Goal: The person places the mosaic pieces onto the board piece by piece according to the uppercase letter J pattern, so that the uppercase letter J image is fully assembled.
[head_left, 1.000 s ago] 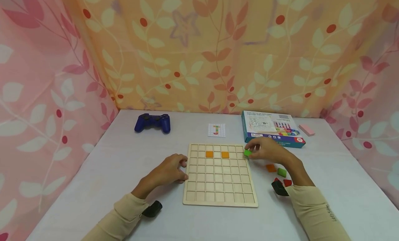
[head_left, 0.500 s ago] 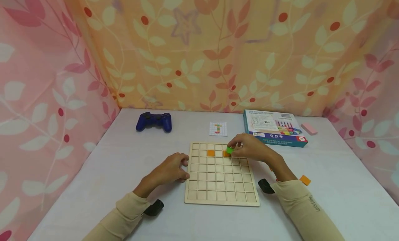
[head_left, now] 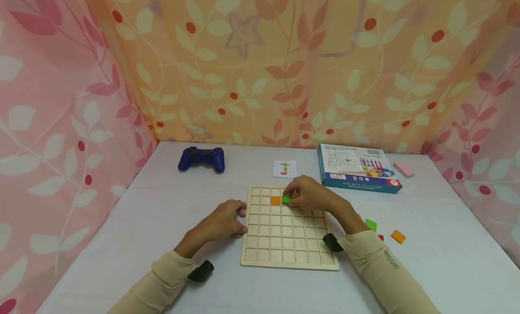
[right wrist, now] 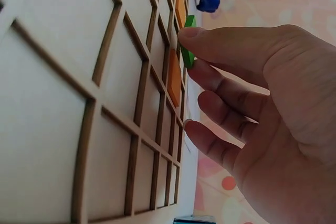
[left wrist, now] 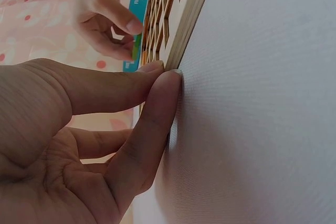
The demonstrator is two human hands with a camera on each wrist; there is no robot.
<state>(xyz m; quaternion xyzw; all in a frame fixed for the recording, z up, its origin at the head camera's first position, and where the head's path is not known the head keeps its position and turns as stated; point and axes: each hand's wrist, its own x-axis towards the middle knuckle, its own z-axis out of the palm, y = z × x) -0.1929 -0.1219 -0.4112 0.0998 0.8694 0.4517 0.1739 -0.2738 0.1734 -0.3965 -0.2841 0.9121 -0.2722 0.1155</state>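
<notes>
A wooden grid board [head_left: 270,255] lies on the white table. My right hand [head_left: 310,194] pinches a green square tile [right wrist: 189,40] between thumb and fingers, close over the board's second row from the far side. Orange tiles sit on either side of that spot: one orange tile [head_left: 275,200] shows to the left, and another orange tile [right wrist: 175,80] appears in the right wrist view, mostly covered by my hand from above. At the board's left edge my left hand [head_left: 221,220] grips the rim, thumb and a fingertip meeting there in the left wrist view.
Right of the board lie a loose orange tile [head_left: 398,236], a green tile [head_left: 371,224] and a partly hidden red piece [head_left: 380,237]. Behind stand a pattern card [head_left: 285,169], a boxed set [head_left: 359,167], a pink block [head_left: 404,169] and a blue game controller [head_left: 201,159].
My right hand has carried the green tile leftward from the board's right edge, past the right orange tile, to between the two orange tiles. The left hand has stayed at the left edge.
</notes>
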